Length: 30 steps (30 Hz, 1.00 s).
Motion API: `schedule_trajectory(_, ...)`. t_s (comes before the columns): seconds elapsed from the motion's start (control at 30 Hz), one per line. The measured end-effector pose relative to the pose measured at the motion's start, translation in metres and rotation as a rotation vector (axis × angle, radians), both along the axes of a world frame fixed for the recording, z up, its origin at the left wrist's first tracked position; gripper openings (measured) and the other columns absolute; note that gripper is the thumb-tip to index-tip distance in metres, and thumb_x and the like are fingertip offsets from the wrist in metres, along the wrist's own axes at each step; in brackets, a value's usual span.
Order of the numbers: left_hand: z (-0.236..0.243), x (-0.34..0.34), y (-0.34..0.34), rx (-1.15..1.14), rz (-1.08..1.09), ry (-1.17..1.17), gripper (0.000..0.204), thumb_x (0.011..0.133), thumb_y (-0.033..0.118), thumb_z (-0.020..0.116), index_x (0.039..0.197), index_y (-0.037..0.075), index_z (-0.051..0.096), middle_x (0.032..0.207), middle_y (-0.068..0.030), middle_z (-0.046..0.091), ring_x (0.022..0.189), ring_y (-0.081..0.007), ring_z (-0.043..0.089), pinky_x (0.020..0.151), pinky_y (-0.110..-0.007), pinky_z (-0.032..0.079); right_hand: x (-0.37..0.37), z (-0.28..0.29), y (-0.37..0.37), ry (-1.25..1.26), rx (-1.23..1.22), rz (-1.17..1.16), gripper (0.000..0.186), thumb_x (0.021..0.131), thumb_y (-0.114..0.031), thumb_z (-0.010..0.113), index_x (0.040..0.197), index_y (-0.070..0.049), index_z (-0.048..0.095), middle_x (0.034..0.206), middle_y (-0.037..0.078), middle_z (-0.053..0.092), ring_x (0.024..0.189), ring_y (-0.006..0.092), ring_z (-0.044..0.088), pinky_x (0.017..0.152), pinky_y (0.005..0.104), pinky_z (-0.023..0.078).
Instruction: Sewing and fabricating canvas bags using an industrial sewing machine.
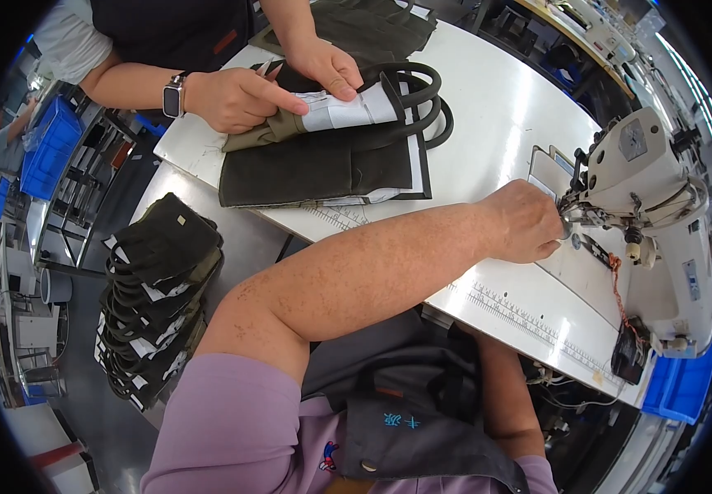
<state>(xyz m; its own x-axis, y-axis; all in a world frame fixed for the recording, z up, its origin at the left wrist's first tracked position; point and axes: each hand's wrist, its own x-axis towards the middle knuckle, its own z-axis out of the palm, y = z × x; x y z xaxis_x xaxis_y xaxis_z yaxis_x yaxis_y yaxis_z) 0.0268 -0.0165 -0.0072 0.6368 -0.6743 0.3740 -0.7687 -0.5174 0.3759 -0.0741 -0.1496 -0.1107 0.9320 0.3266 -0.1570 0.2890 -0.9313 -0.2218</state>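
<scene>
My left arm reaches across the white table to the sewing machine (640, 152). Beside its needle area, my left hand (525, 221) is closed with curled fingers; whatever they grip is hidden. My right forearm runs down under the table's front edge, so that hand is out of sight. Across the table, another person's two hands handle a dark olive fabric piece with white lining (348, 111) and black tube handles (422, 86). It lies on a flat dark fabric piece (286, 174).
A stack of dark bag pieces (158, 280) with handles sits at left, lower than the tabletop. More dark fabric (372, 29) lies at the far edge. An orange cord (617, 284) hangs by the machine. Blue bins (50, 148) stand at far left and right.
</scene>
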Motion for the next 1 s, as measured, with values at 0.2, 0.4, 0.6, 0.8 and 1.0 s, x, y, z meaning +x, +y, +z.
schedule_trajectory(0.2, 0.0, 0.0, 0.004, -0.018, 0.002, -0.007, 0.024, 0.087, 0.024, 0.06, 0.076, 0.005, 0.071, 0.076, -0.0116, 0.068, 0.078, -0.0284, 0.069, 0.075, -0.042, 0.055, 0.001, -0.009, -0.004, -0.031, 0.016, 0.032, 0.065, 0.09, -0.053, 0.061, 0.144, -0.018, 0.049, 0.146, 0.011, 0.049, 0.135, 0.0337, 0.045, 0.11, 0.0458, 0.036)
schedule_trajectory(0.4, -0.007, 0.0, 0.002, -0.113, 0.015, -0.102, 0.029, 0.088, 0.025, 0.065, 0.067, 0.005, 0.067, 0.066, -0.0109, 0.065, 0.068, -0.0301, 0.067, 0.064, -0.043, 0.053, -0.003, -0.009, -0.004, -0.069, 0.05, 0.057, 0.063, 0.09, -0.052, 0.061, 0.142, -0.017, 0.051, 0.144, 0.012, 0.051, 0.133, 0.0342, 0.047, 0.109, 0.0461, 0.037)
schedule_trajectory(0.6, -0.005, 0.0, 0.002, -0.114, 0.016, -0.069, 0.029, 0.088, 0.025, 0.065, 0.067, 0.005, 0.067, 0.065, -0.0112, 0.064, 0.067, -0.0302, 0.067, 0.064, -0.042, 0.053, -0.006, -0.002, 0.003, -0.073, 0.071, 0.018, 0.062, 0.09, -0.05, 0.061, 0.141, -0.016, 0.052, 0.142, 0.013, 0.053, 0.131, 0.0353, 0.048, 0.109, 0.0466, 0.038)
schedule_trajectory(0.8, -0.002, 0.002, 0.005, -0.086, 0.015, -0.003, 0.022, 0.087, 0.023, 0.059, 0.078, 0.007, 0.071, 0.072, -0.0119, 0.066, 0.075, -0.0304, 0.068, 0.073, -0.044, 0.054, -0.007, -0.002, 0.005, -0.091, 0.075, 0.008, 0.06, 0.091, -0.049, 0.061, 0.14, -0.016, 0.053, 0.141, 0.013, 0.053, 0.13, 0.0362, 0.048, 0.109, 0.0471, 0.038)
schedule_trajectory(1.0, 0.005, 0.004, 0.002, -0.023, 0.029, 0.031, 0.025, 0.087, 0.025, 0.058, 0.076, 0.008, 0.072, 0.073, -0.0121, 0.067, 0.078, -0.0308, 0.068, 0.075, -0.044, 0.055, 0.002, -0.069, -0.036, -0.249, 0.104, 0.097, 0.057, 0.091, -0.043, 0.062, 0.14, -0.015, 0.053, 0.142, 0.013, 0.053, 0.131, 0.0365, 0.047, 0.11, 0.0482, 0.037)
